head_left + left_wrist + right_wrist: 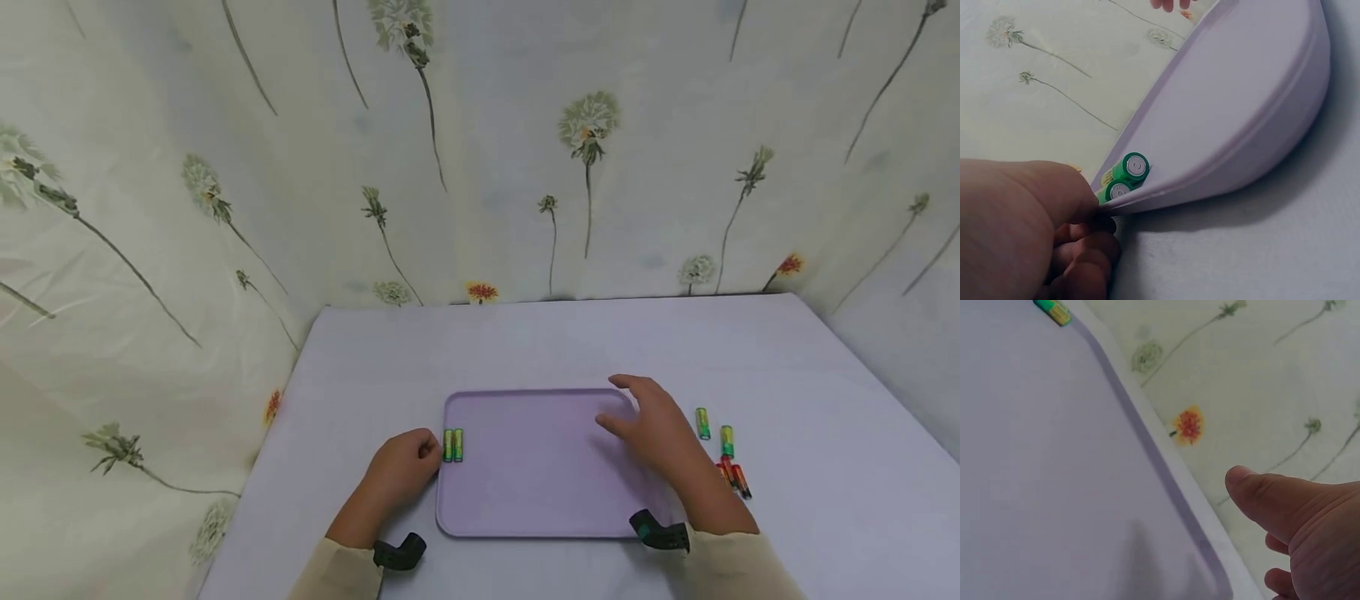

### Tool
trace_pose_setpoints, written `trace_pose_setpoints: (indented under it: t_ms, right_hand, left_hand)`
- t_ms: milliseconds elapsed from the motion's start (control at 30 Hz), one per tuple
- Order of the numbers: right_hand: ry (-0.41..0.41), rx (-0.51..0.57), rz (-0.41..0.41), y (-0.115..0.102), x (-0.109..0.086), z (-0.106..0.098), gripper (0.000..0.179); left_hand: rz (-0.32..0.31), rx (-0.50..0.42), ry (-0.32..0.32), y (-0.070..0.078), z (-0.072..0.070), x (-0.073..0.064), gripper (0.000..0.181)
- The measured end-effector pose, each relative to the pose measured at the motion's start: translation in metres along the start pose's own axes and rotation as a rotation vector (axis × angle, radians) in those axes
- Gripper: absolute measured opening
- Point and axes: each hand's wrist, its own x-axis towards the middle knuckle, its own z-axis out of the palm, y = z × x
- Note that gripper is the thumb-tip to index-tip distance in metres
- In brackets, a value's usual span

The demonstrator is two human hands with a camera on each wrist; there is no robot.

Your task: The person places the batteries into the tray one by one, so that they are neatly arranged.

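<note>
The left hand (405,468) pinches the rim of a purple tray (540,483), two green batteries (458,446) just inside; the right hand (656,429) hovers above, fingers spread. White table (390,358) beneath, flowered cloth (495,167) behind. Only the head view shows loose batteries (727,442) rightward.

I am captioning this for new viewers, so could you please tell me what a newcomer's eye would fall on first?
Probably the lilac tray, with the left hand at its left edge and the right hand open above its far right corner. Two green batteries lie side by side just inside its left rim; loose green batteries and red batteries lie on the table to its right. Behind the table is a bold dandelion-print backdrop.
</note>
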Motion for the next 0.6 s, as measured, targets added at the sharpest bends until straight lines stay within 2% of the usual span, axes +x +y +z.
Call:
trace_pose_setpoints:
  t_ms: [233, 367, 600]
  right_hand:
    - [0.008, 0.001, 0.059, 0.036, -0.004, -0.015, 0.079]
    - [0.007, -0.011, 0.086, 0.049, -0.006, -0.026, 0.083]
    - [0.024, -0.053, 0.084, 0.065, -0.003, -0.04, 0.084]
  left_hand:
    - [-0.006, -0.001, 0.006, 0.002, 0.0, -0.001, 0.014]
    - [-0.008, -0.002, 0.0, 0.002, 0.0, -0.001, 0.014]
    - [-0.02, -0.002, 0.004, 0.002, -0.002, -0.001, 0.013]
